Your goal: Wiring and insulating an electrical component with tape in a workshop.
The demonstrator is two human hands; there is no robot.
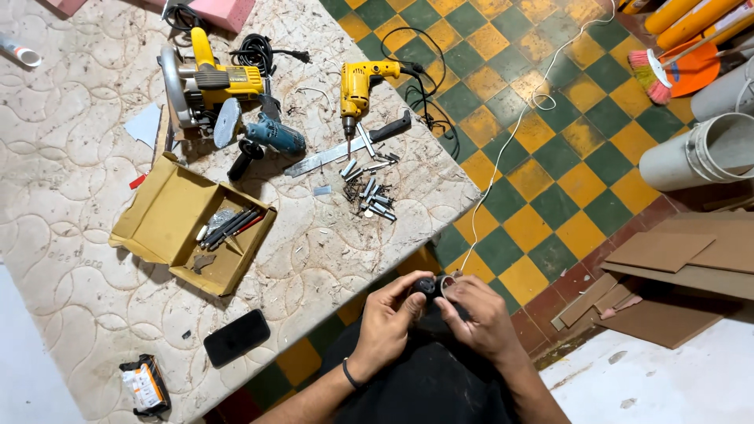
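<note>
Head view. Left hand [390, 312] and right hand [479, 314] meet over the lap, just off the near corner of the quilted table [71, 157], fingers curled around a small dark object [428, 288] with a metallic part; its kind cannot be told. A thin white cord [503, 149] runs from it across the chequered floor and could snag. Loose steel screws [369, 192] on the table may roll toward that corner.

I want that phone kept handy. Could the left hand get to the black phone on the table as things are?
Probably yes: the black phone lies near the table edge, with nothing between it and the left hand, though its fingers hold a small dark object.
</note>
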